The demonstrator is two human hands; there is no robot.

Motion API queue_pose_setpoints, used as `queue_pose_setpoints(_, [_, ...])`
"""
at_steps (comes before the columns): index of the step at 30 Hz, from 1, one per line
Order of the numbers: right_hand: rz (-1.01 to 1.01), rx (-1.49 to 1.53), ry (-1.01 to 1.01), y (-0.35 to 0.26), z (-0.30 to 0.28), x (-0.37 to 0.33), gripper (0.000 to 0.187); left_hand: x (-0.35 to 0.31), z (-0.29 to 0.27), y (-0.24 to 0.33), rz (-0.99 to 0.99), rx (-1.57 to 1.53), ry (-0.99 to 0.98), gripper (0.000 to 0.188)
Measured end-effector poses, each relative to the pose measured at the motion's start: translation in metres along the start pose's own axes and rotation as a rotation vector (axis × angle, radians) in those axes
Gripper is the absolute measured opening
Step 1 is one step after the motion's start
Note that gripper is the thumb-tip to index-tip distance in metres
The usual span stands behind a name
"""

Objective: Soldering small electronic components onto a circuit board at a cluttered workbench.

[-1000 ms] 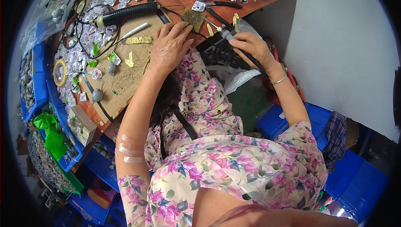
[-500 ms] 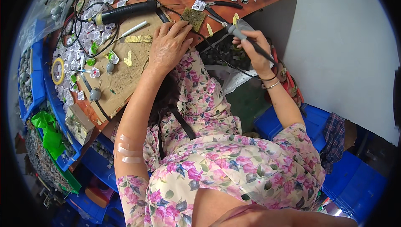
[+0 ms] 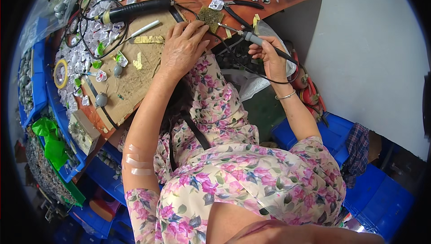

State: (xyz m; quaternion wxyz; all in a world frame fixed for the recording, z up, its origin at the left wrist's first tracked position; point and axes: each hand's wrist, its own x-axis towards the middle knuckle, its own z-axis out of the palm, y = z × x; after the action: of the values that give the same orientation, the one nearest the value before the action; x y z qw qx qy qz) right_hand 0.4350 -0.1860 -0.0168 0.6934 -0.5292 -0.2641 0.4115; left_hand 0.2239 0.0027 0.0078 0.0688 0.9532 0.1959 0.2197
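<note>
My right hand (image 3: 271, 57) is closed round the grey and black handle of a soldering iron (image 3: 255, 38). The iron's metal tip points left, at the right edge of a worn, yellow-brown cleaning sponge (image 3: 210, 18). Palm down, my left hand (image 3: 183, 50) lies at the edge of the brown work board (image 3: 148, 71), its fingers stretched out and the fingertips by the sponge's lower left corner. Whether anything lies under that palm is hidden. On the board are small grey round parts (image 3: 101, 99) with wires, yellow tape scraps (image 3: 137, 61) and a white pen-like stick (image 3: 146, 28).
A black cylindrical tool (image 3: 139, 10) with a looped cable lies across the board's far end. Many white plastic housings (image 3: 85, 42) are heaped at the left, near a tape roll (image 3: 60, 73). Black-handled pliers (image 3: 244, 4) lie beyond the sponge. Blue bins (image 3: 39, 80) line the left side.
My right hand has shifted a little down with the soldering iron, whose tip has swung left and down toward the sponge. The left hand has hardly moved.
</note>
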Motion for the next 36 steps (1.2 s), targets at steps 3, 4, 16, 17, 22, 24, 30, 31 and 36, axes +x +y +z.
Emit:
queue_pose_setpoints(3, [-0.021, 0.049, -0.005, -0.001, 0.003, 0.003, 0.024, -0.004, -0.003, -0.002, -0.018, -0.001, -0.004, 0.040])
queue_pose_setpoints(4, [-0.032, 0.081, -0.014, 0.000, 0.006, 0.005, 0.024, -0.008, -0.007, -0.002, -0.043, 0.003, -0.008, 0.040])
queue_pose_setpoints(16, [-0.597, -0.266, -0.203, -0.067, 0.094, 0.033, 0.029, -0.045, -0.076, -0.031, -0.035, 0.079, 0.402, 0.025])
queue_pose_setpoints(17, [-0.594, -0.268, -0.278, -0.066, 0.108, 0.034, 0.029, -0.064, -0.094, -0.041, -0.095, 0.163, 0.422, 0.022])
queue_pose_setpoints(22, [-0.478, -0.341, -0.543, -0.062, 0.182, 0.013, 0.027, -0.187, -0.180, -0.094, -0.419, 0.462, 0.528, 0.017])
queue_pose_setpoints(24, [-0.508, -0.319, -0.627, -0.060, 0.206, 0.005, 0.028, -0.225, -0.213, -0.100, -0.531, 0.516, 0.517, 0.016])
queue_pose_setpoints(30, [-0.401, -0.341, -0.827, -0.045, 0.267, -0.008, 0.028, -0.291, -0.230, -0.120, -0.781, 0.645, 0.478, 0.015])
queue_pose_setpoints(31, [-0.300, -0.265, -0.868, -0.040, 0.279, -0.008, 0.029, -0.292, -0.227, -0.125, -0.782, 0.646, 0.472, 0.015])
queue_pose_setpoints(36, [0.041, -0.005, -0.924, -0.010, 0.326, -0.007, 0.033, -0.274, -0.213, -0.140, -0.765, 0.567, 0.502, 0.017])
